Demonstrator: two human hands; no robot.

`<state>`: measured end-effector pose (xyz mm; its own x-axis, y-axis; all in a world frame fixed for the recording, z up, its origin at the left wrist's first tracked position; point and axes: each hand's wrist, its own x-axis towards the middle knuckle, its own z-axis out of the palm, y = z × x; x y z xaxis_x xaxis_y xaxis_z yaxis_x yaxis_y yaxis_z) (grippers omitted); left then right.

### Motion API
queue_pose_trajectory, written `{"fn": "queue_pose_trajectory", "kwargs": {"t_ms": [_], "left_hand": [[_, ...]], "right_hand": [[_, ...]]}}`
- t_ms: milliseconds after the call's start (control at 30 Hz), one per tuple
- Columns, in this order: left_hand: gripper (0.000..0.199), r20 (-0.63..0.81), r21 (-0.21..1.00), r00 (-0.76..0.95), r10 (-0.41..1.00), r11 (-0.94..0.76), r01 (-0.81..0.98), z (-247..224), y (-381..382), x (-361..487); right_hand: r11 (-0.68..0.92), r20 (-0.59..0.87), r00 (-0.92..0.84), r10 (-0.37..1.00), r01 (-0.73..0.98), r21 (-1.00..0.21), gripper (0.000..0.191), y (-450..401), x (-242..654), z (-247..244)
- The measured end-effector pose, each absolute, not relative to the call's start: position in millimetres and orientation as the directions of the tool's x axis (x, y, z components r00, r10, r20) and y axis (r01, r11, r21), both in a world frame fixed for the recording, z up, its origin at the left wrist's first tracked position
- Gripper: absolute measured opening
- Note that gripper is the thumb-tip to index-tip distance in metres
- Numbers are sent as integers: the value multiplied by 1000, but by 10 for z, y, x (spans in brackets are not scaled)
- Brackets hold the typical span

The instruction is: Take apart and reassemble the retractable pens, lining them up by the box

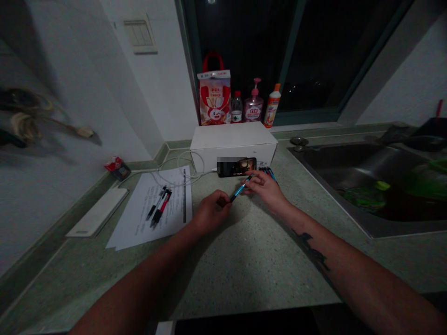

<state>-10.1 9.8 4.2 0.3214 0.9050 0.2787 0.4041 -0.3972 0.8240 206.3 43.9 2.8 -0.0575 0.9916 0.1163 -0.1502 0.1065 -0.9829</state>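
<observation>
Between my two hands, above the counter, a blue pen (241,187) with dark ends slants up to the right. My left hand (213,211) pinches its lower end. The fingers of my right hand (262,186) close on its upper end. Just behind them a phone (237,167) leans sideways against a white box (232,148), its screen lit and a white cable plugged in. More blue and black pens (268,173) lie by the box, partly hidden behind my right hand. To the left, several pens (160,204) rest on printed sheets (139,223).
A steel sink (328,190) with green items is on the right. On the left are a white power strip (99,211) and a small red-and-black pack (118,168). Behind the box stand a red bag (214,100), a water bottle (236,109), a pink pump bottle (253,104) and an orange-capped bottle (272,107).
</observation>
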Motion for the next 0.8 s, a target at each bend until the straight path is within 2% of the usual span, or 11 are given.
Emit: {"fn": "queue_pose_trajectory", "kwargs": {"t_ms": [167, 400, 600, 800], "left_hand": [[5, 148, 837, 482, 864, -369, 404, 29, -28, -23], [4, 162, 818, 512, 844, -405, 409, -7, -61, -9], [2, 174, 820, 510, 842, -410, 399, 8, -65, -5], [4, 167, 806, 499, 850, -409, 428, 20, -71, -4]], "right_hand": [[51, 73, -88, 993, -231, -972, 59, 359, 1966, 49], [84, 102, -97, 990, -177, -981, 48, 384, 1960, -16], [88, 105, -101, 989, -167, -982, 52, 374, 1958, 1], [96, 114, -106, 988, -163, -982, 48, 391, 1974, -11]]}}
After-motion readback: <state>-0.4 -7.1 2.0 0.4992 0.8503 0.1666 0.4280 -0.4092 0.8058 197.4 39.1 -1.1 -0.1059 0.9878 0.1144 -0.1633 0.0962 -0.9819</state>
